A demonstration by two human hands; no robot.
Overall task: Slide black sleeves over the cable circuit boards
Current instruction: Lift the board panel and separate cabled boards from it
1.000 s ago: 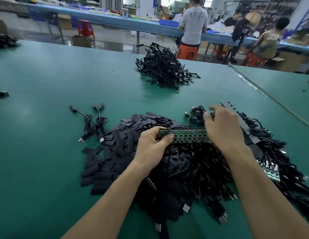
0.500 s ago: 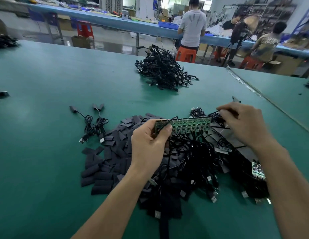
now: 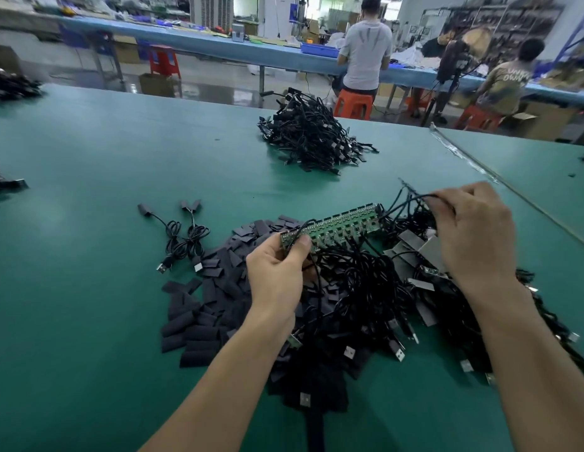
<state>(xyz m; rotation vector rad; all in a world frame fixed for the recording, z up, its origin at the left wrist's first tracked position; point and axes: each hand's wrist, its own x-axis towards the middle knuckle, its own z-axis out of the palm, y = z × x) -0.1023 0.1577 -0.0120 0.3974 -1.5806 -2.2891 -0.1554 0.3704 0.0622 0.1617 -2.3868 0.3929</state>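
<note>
- The left hand (image 3: 277, 272), at lower centre, pinched the left end of the green strip of circuit boards (image 3: 344, 225) between its thumb and curled fingers. The strip was held above the pile, tilted up toward the right.
- The right hand (image 3: 473, 230), right of centre, had its fingers curled and pinched a thin black cable (image 3: 404, 199) running from the strip's right end. Whether it held one cable or several could not be told.
- A tangle of cables (image 3: 365, 288) lay under both hands, with plugs spilling toward the lower edge of the frame.
- The black sleeves (image 3: 202, 308) lay in a flat pile left of the tangle, touching it, just beside the left wrist.
- A few loose cables (image 3: 183, 236) lay at the pile's upper left edge.
- The green table (image 3: 72, 305) lay bare across the left and lower left of the frame, and in a band between the near pile and the far heap (image 3: 312, 135) at upper centre.
- A taped seam (image 3: 473, 161) ran diagonally from upper right down to the right edge, near the right hand.
- Beyond the table's far edge stood a long blue bench (image 3: 202, 44), where people sat on orange stools (image 3: 352, 104) with their backs turned.
</note>
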